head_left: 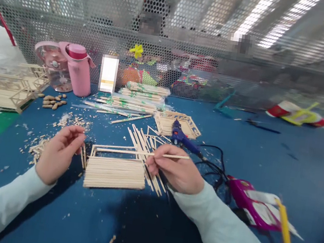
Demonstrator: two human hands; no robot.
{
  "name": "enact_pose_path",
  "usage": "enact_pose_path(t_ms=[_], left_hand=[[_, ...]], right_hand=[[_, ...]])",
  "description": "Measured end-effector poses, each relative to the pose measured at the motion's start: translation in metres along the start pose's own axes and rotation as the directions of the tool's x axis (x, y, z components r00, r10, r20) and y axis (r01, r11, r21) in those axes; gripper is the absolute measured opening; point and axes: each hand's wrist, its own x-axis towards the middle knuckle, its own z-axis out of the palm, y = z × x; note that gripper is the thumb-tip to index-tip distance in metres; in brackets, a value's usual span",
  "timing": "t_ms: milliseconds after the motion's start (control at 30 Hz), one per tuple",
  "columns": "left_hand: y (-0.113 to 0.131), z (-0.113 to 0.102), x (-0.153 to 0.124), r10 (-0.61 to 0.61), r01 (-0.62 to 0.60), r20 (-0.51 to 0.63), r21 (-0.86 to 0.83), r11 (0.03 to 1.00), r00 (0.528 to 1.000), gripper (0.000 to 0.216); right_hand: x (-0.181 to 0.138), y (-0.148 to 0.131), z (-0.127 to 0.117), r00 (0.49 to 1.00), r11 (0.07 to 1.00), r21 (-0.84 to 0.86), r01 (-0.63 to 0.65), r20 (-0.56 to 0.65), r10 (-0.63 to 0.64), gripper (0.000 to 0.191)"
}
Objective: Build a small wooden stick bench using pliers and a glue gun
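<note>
My right hand pinches a thin wooden stick that lies level across the top of a flat panel of glued sticks on the blue table. My left hand hovers at the panel's left end, fingers curled together; whether it holds anything is hidden. A loose fan of sticks lies under and behind my right hand. A blue glue gun rests just beyond, its black cord trailing right.
A pink bottle and clear cup stand at the back left. Finished stick frames sit at the far left, another frame mid-table. Stick packets, nuts, wood scraps, a purple tool, mesh wall behind.
</note>
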Motion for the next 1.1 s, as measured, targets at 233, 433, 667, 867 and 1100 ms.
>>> enact_pose_path(t_ms=[233,433,667,867,1100], left_hand=[[-0.015,0.004,-0.005,-0.19,0.211,0.223,-0.074,0.975,0.956,0.038],[-0.02,-0.002,-0.003,-0.283,0.362,0.353,-0.182,0.914,0.892,0.048],[-0.026,-0.004,-0.002,-0.337,0.443,0.42,-0.186,0.877,0.843,0.056],[-0.024,-0.004,-0.003,-0.351,0.457,0.401,-0.207,0.865,0.846,0.056],[-0.032,-0.006,-0.003,-0.386,0.506,0.4,-0.258,0.823,0.831,0.051]], right_hand=[[0.008,0.002,-0.006,0.993,0.995,-0.01,-0.104,0.053,0.105,0.024],[0.009,0.015,-0.016,0.99,0.96,-0.245,-0.139,-0.013,0.14,0.026],[0.011,0.021,-0.02,0.994,0.955,-0.284,-0.082,-0.099,0.056,0.026],[0.012,0.02,-0.023,0.996,0.889,-0.448,-0.093,-0.043,0.083,0.021],[0.014,0.02,-0.026,0.999,0.809,-0.585,-0.047,-0.006,0.054,0.017]])
